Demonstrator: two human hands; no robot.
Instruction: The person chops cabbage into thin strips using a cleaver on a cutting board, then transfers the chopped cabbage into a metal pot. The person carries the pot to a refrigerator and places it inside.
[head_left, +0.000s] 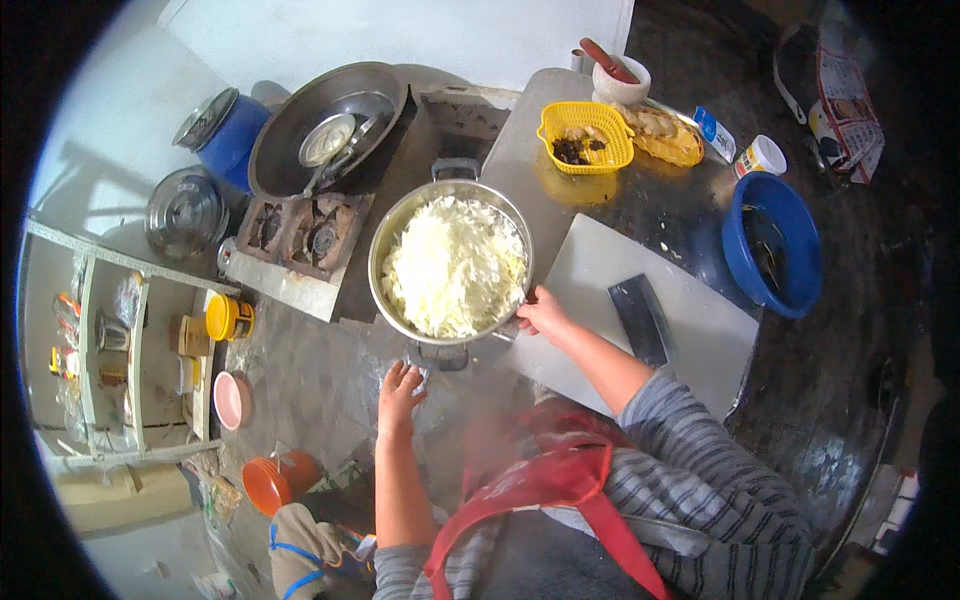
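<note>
A wide metal pot (377, 300) with black side handles is heaped with pale shredded vegetable (454, 262), which looks like cabbage. My right hand (546, 315) is at the pot's lower right rim; whether its fingers grip anything there is hard to tell. Below the pot's near handle, my left hand (403, 386) is held with its fingers apart and nothing in it. To the right of the pot lies a pale cutting board (585, 270), partly under my right forearm, with a dark cleaver blade (641, 319) on it.
Upper left, a large wok (277, 135) holds a ladle, above a gas stove (300, 277). A yellow basket (626, 161), a mortar (609, 88) with a pestle, and a blue basin (802, 285) stand on the metal worktop. Shelves (135, 337) and an orange bucket (270, 487) are at left.
</note>
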